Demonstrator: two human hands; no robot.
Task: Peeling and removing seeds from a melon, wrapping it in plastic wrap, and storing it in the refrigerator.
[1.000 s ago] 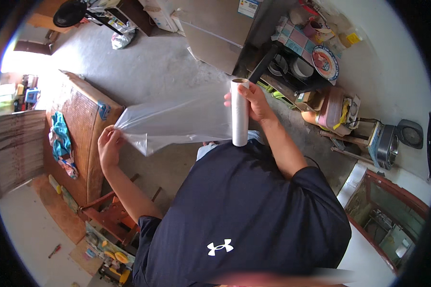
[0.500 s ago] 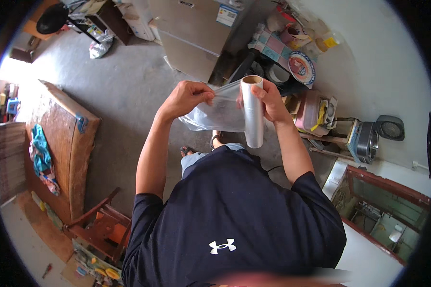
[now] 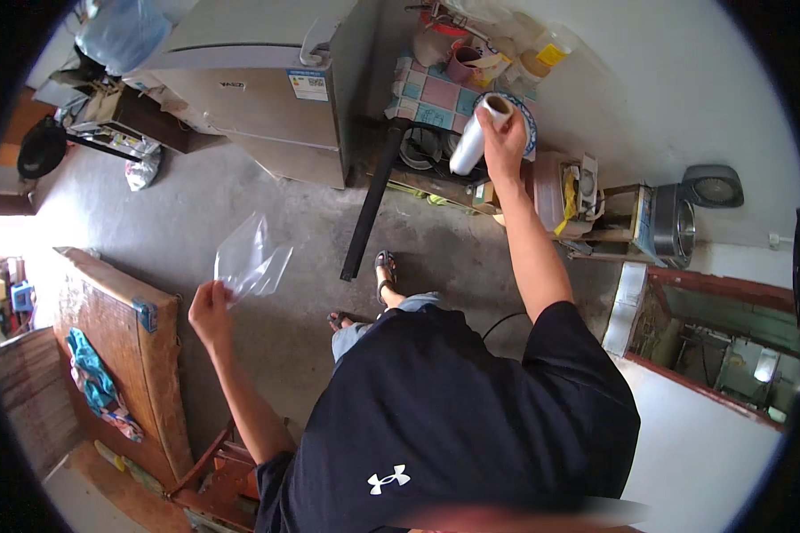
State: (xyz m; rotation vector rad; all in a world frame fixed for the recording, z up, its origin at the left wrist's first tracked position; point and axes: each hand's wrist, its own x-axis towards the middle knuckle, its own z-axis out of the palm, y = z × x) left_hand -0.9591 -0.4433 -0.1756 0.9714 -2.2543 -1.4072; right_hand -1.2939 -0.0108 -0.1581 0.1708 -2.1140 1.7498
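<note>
My left hand [image 3: 211, 313] is closed, pinching a clear plastic bag [image 3: 247, 256] at its lower end. The thin bag stands up crumpled above the fingers, over the grey floor. Out to the right, my right hand [image 3: 505, 149] wraps round a roll of clear plastic bags [image 3: 468, 149], with the open cardboard core at its upper end. The roll is tilted and apart from the bag. It is seen in front of a patterned plate [image 3: 532, 133] and a low stand covered with a checked cloth [image 3: 427, 108]; whether it touches them I cannot tell.
A grey fridge [image 3: 249, 105] stands at the far left of the stand. A long black bar [image 3: 373, 209] juts out over the floor. At left is a wooden table [image 3: 120, 333] with a teal cloth [image 3: 93, 373]. A steel pot [image 3: 671, 226] sits along the right wall.
The bag has come off the roll. My left hand has moved left and nearer with it, while my right hand has carried the roll farther away. The view has shifted too.
</note>
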